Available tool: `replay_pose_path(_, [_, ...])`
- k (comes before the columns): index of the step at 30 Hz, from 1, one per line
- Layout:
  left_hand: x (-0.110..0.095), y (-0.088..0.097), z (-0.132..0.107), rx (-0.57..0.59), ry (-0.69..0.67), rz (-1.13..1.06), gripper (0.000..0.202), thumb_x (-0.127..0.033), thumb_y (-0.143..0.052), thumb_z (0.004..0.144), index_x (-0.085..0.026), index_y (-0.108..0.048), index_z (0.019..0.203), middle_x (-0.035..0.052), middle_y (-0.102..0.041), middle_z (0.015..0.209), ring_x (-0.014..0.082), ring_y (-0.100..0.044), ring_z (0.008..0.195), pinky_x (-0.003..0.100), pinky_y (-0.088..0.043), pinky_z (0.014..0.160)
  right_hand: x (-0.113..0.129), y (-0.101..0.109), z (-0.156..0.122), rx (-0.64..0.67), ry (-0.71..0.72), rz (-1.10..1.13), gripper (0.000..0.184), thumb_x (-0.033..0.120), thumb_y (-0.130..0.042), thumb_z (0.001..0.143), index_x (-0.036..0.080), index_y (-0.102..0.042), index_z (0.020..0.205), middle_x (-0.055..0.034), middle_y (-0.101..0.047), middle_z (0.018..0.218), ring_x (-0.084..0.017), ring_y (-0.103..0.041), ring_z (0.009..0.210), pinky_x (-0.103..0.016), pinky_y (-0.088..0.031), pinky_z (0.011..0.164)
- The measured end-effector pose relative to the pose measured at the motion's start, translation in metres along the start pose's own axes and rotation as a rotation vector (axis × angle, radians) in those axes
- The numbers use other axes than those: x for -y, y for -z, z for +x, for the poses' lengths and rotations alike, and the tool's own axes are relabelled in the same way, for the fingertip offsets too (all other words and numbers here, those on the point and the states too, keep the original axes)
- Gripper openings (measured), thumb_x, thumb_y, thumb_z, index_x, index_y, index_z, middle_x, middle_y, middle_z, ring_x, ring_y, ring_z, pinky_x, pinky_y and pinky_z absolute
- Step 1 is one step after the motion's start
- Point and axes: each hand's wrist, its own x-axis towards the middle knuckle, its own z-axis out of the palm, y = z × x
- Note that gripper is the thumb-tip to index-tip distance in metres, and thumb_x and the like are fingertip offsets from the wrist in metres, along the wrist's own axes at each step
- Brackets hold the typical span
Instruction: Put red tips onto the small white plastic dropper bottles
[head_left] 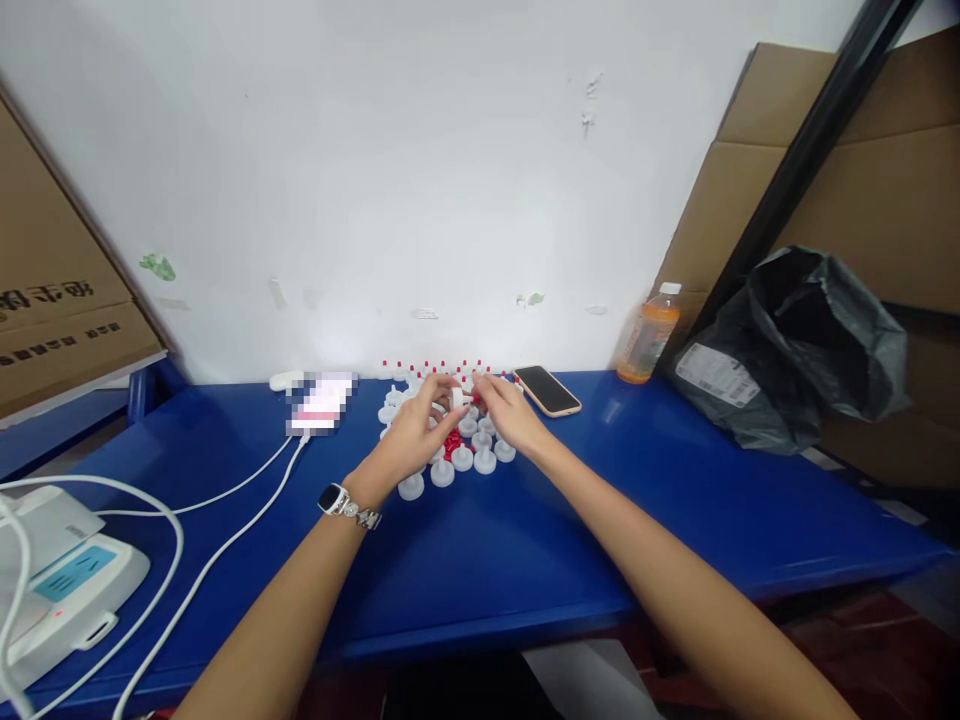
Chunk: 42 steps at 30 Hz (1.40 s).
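Note:
Above a cluster of white nozzle caps (442, 472) my left hand (411, 430) pinches one white nozzle cap (457, 398) between thumb and fingers, its spout pointing right. My right hand (511, 412) is closed at the fingertips on a small red tip cap (475, 398), right at that spout. Whether the red tip sits on the spout I cannot tell. Loose red tip caps (452, 443) lie in a pile among the white caps, below my hands. Behind them, along the wall, stand several white caps with red tips (427, 366), partly hidden by my fingers.
On the blue table (480, 570), a dark-screened phone (550, 390) lies right of the caps. A blurred-screen phone (322, 404) with a cable lies left, a white power strip (82, 590) nearer. An orange drink bottle (649, 335) and black plastic bag (780, 350) stand at right.

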Motion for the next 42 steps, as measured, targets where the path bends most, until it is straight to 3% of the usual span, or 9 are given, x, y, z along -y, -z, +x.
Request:
replay_pose_path(5, [-0.003, -0.002, -0.003, -0.005, -0.054, 0.044, 0.033, -0.041, -0.052, 0.096, -0.021, -0.048, 0.121, 0.0062, -0.062, 0.104, 0.0177, -0.061, 0.087, 0.03, -0.051, 0.074, -0.005, -0.012, -0.004, 0.007, 0.119, -0.013, 0.047, 0.057, -0.038, 0.096, 0.021, -0.045, 0.065, 0.0028, -0.044, 0.059, -0.014, -0.044, 0.06, -0.027, -0.031, 0.058])
replay_pose_path(11, [-0.006, 0.001, -0.004, -0.013, -0.163, 0.174, 0.035, -0.034, -0.047, 0.099, -0.023, -0.045, 0.132, 0.0074, -0.061, 0.109, 0.0182, -0.059, 0.088, 0.035, -0.051, 0.084, -0.002, -0.023, -0.006, 0.012, -0.107, 0.312, 0.058, 0.075, -0.039, 0.087, 0.024, -0.037, 0.061, 0.0046, -0.03, 0.053, -0.012, -0.03, 0.049, -0.027, -0.026, 0.047])
replay_pose_path(18, [-0.01, 0.008, -0.006, -0.036, -0.206, 0.218, 0.04, -0.036, -0.046, 0.1, -0.022, -0.042, 0.137, 0.0091, -0.059, 0.113, 0.0196, -0.058, 0.091, 0.036, -0.049, 0.088, 0.009, -0.028, -0.011, 0.023, -0.137, 0.496, 0.051, 0.067, -0.055, 0.082, 0.024, -0.035, 0.063, 0.0069, -0.026, 0.052, -0.01, -0.026, 0.045, -0.024, -0.023, 0.042])
replay_pose_path(21, [-0.015, 0.005, -0.004, -0.038, -0.195, 0.164, 0.034, -0.037, -0.043, 0.1, -0.022, -0.049, 0.13, 0.007, -0.06, 0.103, 0.0187, -0.057, 0.086, 0.034, -0.048, 0.083, 0.012, -0.032, -0.012, 0.013, -0.16, 0.549, 0.051, 0.066, -0.053, 0.083, 0.024, -0.034, 0.063, 0.0066, -0.027, 0.052, -0.009, -0.026, 0.044, -0.024, -0.024, 0.041])
replay_pose_path(28, [0.001, 0.003, 0.004, -0.231, 0.052, -0.279, 0.036, -0.049, -0.034, 0.101, -0.02, -0.055, 0.106, -0.0007, -0.051, 0.073, 0.0139, -0.051, 0.067, 0.027, -0.045, 0.064, -0.002, -0.024, -0.007, -0.157, -0.014, 0.239, 0.051, 0.064, -0.037, 0.093, 0.023, -0.04, 0.063, 0.0016, -0.041, 0.055, -0.014, -0.038, 0.052, -0.027, -0.032, 0.05])
replay_pose_path(33, [0.01, 0.013, 0.003, -0.124, 0.098, -0.097, 0.034, -0.048, -0.046, 0.097, -0.022, -0.056, 0.117, 0.0008, -0.06, 0.083, 0.0146, -0.056, 0.074, 0.026, -0.044, 0.063, -0.002, -0.011, -0.007, 0.037, 0.056, -0.23, 0.033, 0.038, -0.045, 0.093, 0.021, -0.057, 0.067, -0.0022, -0.062, 0.075, -0.019, -0.054, 0.08, -0.028, -0.037, 0.069])
replay_pose_path(35, [0.008, 0.013, 0.001, -0.09, 0.103, -0.034, 0.035, -0.047, -0.049, 0.096, -0.023, -0.054, 0.121, 0.0011, -0.061, 0.086, 0.0151, -0.057, 0.076, 0.026, -0.044, 0.063, 0.0, -0.009, -0.007, 0.125, 0.098, -0.277, 0.031, 0.033, -0.044, 0.093, 0.021, -0.064, 0.073, -0.003, -0.066, 0.082, -0.02, -0.056, 0.088, -0.028, -0.038, 0.075])
replay_pose_path(39, [0.006, 0.01, 0.0, -0.052, 0.099, 0.044, 0.035, -0.046, -0.05, 0.095, -0.022, -0.054, 0.121, 0.0011, -0.06, 0.085, 0.0154, -0.057, 0.074, 0.028, -0.045, 0.064, -0.002, -0.006, -0.003, 0.119, 0.046, -0.017, 0.035, 0.04, -0.04, 0.095, 0.02, -0.065, 0.081, -0.0002, -0.061, 0.071, -0.017, -0.057, 0.074, -0.027, -0.04, 0.07])
replay_pose_path(42, [0.004, 0.005, 0.0, -0.012, 0.057, 0.054, 0.035, -0.046, -0.051, 0.094, -0.022, -0.054, 0.119, 0.0011, -0.061, 0.085, 0.0148, -0.057, 0.07, 0.029, -0.046, 0.065, -0.006, -0.004, 0.001, 0.112, 0.025, 0.237, 0.03, 0.049, -0.055, 0.087, 0.02, -0.064, 0.09, 0.0018, -0.061, 0.068, -0.015, -0.057, 0.067, -0.026, -0.042, 0.066])
